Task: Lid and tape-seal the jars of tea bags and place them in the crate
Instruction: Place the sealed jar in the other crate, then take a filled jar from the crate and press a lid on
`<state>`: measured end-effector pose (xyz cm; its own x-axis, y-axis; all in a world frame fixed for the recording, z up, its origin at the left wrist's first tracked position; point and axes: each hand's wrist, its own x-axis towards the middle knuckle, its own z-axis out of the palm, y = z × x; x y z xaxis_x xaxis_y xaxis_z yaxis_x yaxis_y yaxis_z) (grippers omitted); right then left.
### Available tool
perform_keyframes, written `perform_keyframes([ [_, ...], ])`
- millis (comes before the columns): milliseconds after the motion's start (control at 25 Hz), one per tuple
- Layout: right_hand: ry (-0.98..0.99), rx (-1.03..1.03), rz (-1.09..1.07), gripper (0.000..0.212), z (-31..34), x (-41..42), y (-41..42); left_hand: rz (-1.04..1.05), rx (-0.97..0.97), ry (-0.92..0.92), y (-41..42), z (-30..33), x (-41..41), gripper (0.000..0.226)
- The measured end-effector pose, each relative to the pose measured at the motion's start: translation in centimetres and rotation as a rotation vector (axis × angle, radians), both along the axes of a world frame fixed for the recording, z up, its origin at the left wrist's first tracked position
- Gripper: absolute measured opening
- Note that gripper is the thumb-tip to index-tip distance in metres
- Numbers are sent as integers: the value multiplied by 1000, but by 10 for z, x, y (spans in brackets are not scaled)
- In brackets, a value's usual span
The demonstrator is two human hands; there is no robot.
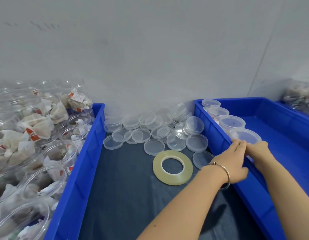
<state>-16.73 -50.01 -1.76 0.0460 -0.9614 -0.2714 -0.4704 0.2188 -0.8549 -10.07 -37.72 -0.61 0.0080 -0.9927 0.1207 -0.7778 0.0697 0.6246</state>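
- Both hands are at the near wall of the blue crate (289, 129) on the right of the frame. The left hand (236, 161) has its fingers curled over the crate's rim with the thumb on the outside. The right hand (257, 149) reaches inside, knuckles up, against the nearest lidded jar (246, 135).
- Whether the right hand's fingers are gripping that jar or only pushing on it I cannot tell, since they are hidden behind the hand.
- This looks like the placing step: the jar is being settled at the near end of a row of three other lidded jars (231, 122) that runs along the crate's left wall toward the upper right.
- To do it well, I would seat the jar flat on the crate floor, snug against its neighbour and the wall, and let go without dragging on the lid or its tape.
- Steadying the crate with the left hand seems sensible; it is light plastic and could slide.
- The tape roll (172, 167) lies flat at the centre of the frame, on a dark blue-grey surface (119, 196) between the two crates.
- Behind the roll, a heap of loose clear lids (155, 130) is piled against the wall.
- At the left of the frame, a second blue crate (84, 163) is crowded with open jars of tea bags (46, 135), still without lids.
- A plain pale grey wall (150, 49) fills the upper frame, and more bagged stock sits blurred at the far right edge.
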Motion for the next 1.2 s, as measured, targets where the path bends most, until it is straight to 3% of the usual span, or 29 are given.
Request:
perform_keyframes([
  [120, 13, -81, 29, 98, 1, 0, 3, 7, -11, 25, 11, 3, 8, 49],
  [200, 26, -339, 22, 91, 3, 1, 12, 75, -50, 25, 25, 2, 21, 47],
  [320, -112, -863, 46, 51, 10, 16, 49, 244, -203, 105, 54, -3, 49, 24],
  [400, -214, -987, 220, 35, 7, 38, 84, 377, -295, 142, 81, -7, 71, 17],
  [640, -458, -558, 753, 29, -19, 139, 206, 841, -483, 121, 163, 11, 162, 15],
  [760, -527, -351, 886, 30, -19, 181, 263, 1134, -498, 109, 193, 25, 200, 22],
  [1040, -465, -237, 1068, 48, -4, 231, 335, 1375, -310, -21, 275, 8, 243, 24],
  [1200, -221, -443, 1142, 50, -6, 240, 335, 1205, 150, -175, 274, -1, 246, 23],
])
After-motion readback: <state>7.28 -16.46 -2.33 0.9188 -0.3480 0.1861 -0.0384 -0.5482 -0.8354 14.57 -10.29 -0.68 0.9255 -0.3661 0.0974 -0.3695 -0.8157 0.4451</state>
